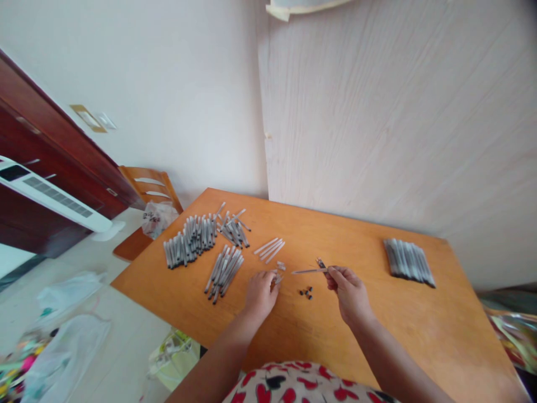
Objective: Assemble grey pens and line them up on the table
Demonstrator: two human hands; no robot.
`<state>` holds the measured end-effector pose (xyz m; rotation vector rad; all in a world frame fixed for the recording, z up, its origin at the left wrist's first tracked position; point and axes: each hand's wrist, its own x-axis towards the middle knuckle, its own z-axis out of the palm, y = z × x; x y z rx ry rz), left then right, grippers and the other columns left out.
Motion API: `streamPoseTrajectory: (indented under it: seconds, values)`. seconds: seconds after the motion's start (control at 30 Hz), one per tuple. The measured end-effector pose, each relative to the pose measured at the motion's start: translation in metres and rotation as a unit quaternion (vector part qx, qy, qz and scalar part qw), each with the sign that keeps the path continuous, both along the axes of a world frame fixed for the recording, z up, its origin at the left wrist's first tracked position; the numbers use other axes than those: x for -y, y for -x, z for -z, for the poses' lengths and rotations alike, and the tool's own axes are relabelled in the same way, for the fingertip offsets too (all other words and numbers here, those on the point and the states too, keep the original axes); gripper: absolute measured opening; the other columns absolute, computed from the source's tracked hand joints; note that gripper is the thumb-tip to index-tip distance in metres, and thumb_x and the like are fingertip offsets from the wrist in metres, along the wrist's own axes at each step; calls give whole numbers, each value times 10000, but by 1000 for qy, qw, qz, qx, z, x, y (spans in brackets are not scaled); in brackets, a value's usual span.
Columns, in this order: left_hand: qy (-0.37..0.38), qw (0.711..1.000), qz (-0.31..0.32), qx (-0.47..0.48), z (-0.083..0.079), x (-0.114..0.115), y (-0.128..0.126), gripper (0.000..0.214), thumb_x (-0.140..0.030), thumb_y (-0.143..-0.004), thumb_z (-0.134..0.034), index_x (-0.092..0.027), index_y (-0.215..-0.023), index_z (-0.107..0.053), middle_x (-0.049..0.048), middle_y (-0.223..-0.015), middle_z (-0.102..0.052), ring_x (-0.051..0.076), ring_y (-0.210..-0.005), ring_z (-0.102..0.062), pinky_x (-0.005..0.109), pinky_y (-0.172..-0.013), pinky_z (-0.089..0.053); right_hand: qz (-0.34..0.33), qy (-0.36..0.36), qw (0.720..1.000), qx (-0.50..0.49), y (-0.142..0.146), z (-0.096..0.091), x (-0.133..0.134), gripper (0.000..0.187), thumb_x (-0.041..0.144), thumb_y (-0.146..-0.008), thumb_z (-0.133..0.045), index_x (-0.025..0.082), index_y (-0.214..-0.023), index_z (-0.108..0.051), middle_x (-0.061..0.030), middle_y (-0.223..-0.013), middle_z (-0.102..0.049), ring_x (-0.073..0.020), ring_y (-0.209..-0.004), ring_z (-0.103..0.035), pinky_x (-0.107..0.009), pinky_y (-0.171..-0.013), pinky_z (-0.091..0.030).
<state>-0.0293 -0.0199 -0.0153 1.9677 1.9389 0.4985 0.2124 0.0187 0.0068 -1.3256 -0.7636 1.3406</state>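
Note:
My right hand (pixel 346 282) pinches a thin pale pen refill (pixel 308 271) that points left above the wooden table (pixel 440 324). My left hand (pixel 260 289) rests on the table with fingers curled at a small grey pen part (pixel 278 277); what it grips is too small to name. A few tiny black caps (pixel 306 292) lie between my hands. Just beyond the left hand lie a few pale refills (pixel 271 248) and a short grey piece (pixel 281 265).
Heaps of grey pen barrels lie at the table's far left (pixel 191 238), (pixel 224 268), (pixel 233 226). A neat row of grey pens (pixel 409 260) sits far right. A wooden chair (pixel 145 215) with a bag, floor bags (pixel 67 341) and a wall panel (pixel 377 112) surround it.

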Motion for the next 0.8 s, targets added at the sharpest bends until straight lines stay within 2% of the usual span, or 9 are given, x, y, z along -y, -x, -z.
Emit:
streamPoseTrajectory:
  seconds: [0.33,0.53,0.63,0.7,0.8]
  values:
    - [33,997,11,-74,-4,-3,-8,125,-253,-893,-550,-208,-952,-651,79,-986,-622,230,-959,-553,352,-838,-382,-3,-4,1000,3,1,-2,-1,307,474,-736,-752,202,-717,-612,3,-648,-614,-122,-546,-475,-276,-533,-377]
    - [21,999,7,-40,-3,-1,-10,189,-285,-930,-492,-200,-938,-660,95,-990,-630,246,-988,-565,381,-869,-398,6,-5,1000,2,2,-5,0,298,465,-731,-760,205,-717,-615,2,-655,-618,-127,-557,-491,-274,-533,-397]
    - [7,999,-23,46,0,-2,-9,181,-285,-931,-494,-191,-925,-648,94,-968,-643,233,-977,-584,371,-880,-411,8,-4,1000,-2,1,-6,-2,282,460,-738,-757,209,-731,-628,-2,-677,-636,-129,-563,-509,-274,-533,-411]
    - [17,986,-54,154,0,-5,-9,180,-305,-930,-504,-183,-937,-636,85,-949,-658,211,-935,-603,350,-857,-429,9,-7,1000,-2,-1,-7,-4,284,471,-742,-752,210,-756,-642,-12,-698,-655,-138,-573,-533,-277,-535,-427]
    - [54,930,-98,350,-9,-11,-11,248,-402,-907,-547,-168,-939,-622,56,-870,-666,178,-828,-608,310,-778,-455,12,-13,1000,-15,-2,-13,-8,318,490,-731,-762,201,-806,-653,-46,-757,-694,-160,-617,-586,-283,-551,-466]
